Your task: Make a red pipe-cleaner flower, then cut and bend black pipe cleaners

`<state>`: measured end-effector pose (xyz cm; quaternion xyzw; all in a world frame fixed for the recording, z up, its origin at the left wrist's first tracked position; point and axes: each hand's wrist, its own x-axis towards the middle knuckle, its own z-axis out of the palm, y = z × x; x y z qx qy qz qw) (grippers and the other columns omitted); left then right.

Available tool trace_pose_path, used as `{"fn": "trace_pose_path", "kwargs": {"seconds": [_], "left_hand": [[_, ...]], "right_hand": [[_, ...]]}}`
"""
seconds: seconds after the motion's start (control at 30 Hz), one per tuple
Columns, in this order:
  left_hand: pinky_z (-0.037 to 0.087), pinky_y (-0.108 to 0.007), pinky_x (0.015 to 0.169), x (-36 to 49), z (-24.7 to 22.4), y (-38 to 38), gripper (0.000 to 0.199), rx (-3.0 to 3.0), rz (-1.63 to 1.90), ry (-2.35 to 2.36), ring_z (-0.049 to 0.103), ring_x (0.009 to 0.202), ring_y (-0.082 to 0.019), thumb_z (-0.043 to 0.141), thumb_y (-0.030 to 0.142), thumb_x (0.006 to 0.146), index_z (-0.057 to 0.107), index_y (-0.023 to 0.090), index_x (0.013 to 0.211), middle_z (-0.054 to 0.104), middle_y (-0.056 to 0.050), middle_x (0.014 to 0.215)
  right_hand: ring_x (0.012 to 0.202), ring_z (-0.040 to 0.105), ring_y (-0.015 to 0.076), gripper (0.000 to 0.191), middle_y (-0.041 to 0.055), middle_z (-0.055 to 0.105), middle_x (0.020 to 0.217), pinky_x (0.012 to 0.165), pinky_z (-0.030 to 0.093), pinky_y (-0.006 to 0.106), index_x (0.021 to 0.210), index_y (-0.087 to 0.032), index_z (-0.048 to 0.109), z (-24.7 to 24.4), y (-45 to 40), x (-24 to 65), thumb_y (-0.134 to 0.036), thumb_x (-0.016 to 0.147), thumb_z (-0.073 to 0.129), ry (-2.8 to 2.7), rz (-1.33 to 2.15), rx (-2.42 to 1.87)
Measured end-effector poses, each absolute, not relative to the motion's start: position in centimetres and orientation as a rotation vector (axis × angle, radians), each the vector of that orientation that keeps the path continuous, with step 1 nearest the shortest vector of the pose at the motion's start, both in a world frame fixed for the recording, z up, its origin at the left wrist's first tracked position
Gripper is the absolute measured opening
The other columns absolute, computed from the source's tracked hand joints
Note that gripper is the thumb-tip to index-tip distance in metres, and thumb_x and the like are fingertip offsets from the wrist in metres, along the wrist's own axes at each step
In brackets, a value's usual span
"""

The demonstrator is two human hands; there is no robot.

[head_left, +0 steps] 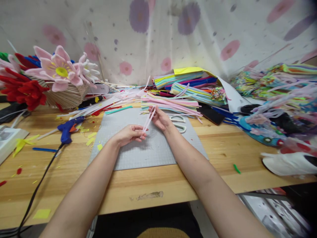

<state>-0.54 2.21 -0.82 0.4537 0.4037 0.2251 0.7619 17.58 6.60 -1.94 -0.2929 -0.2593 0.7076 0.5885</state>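
Observation:
Above the grey cutting mat (146,155), a few pale pink pipe cleaners (149,120) slant between my two hands. My left hand (131,135) pinches their lower ends between thumb and fingers. At the upper ends, my right hand (159,118) grips them with bent fingers. The exact number of stems is hard to make out. Scissors with whitish handles (178,123) lie just right of my right hand, their blades hidden behind the wrist. Beyond both hands rests a pile of pink pipe cleaners (173,103).
A blue glue gun (66,129) with a black cord lies at left amid yellow scraps. Behind it stands a basket (66,96) of fuzzy flowers (59,70). Pipe cleaner bundles (193,91) line the back. A dark phone-like slab (211,114) and a white shoe-like item (288,163) are at right.

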Motion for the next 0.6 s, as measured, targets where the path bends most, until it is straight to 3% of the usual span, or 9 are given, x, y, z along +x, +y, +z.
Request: {"fn": "trace_pose_path", "kwargs": {"seconds": [0.2, 0.33, 0.6], "left_hand": [[0.049, -0.018, 0.053, -0.44, -0.88, 2.13, 0.025, 0.994, 0.475, 0.868, 0.063, 0.059, -0.010, 0.072, 0.011, 0.067, 0.065, 0.011, 0.091, 0.070, -0.008, 0.076], [0.050, -0.019, 0.054, -0.38, -1.02, 2.07, 0.029, 1.005, 0.441, 0.839, 0.064, 0.060, -0.012, 0.076, 0.013, 0.063, 0.065, 0.011, 0.089, 0.070, -0.008, 0.073], [0.050, -0.021, 0.056, -0.64, -0.75, 1.93, 0.036, 1.026, 0.368, 0.808, 0.066, 0.062, -0.014, 0.078, 0.014, 0.061, 0.065, 0.011, 0.094, 0.070, -0.009, 0.073]], "right_hand": [[0.050, 0.051, 0.0024, 0.007, -0.0032, 0.064, 0.062, 0.044, 0.039, 0.012, 0.075, -0.016, 0.064, -2.00, 6.74, 17.50, -0.021, 0.080, 0.064, -0.477, 1.689, -0.655], [0.045, 0.045, 0.0019, 0.007, -0.0028, 0.063, 0.061, 0.043, 0.039, 0.012, 0.072, -0.015, 0.063, -2.07, 6.80, 17.60, -0.018, 0.078, 0.065, -0.459, 1.695, -0.718], [0.047, 0.048, 0.0032, 0.014, 0.0003, 0.063, 0.062, 0.044, 0.039, 0.013, 0.068, -0.014, 0.064, -2.37, 6.93, 17.88, -0.015, 0.080, 0.057, -0.537, 1.691, -0.741]]}}
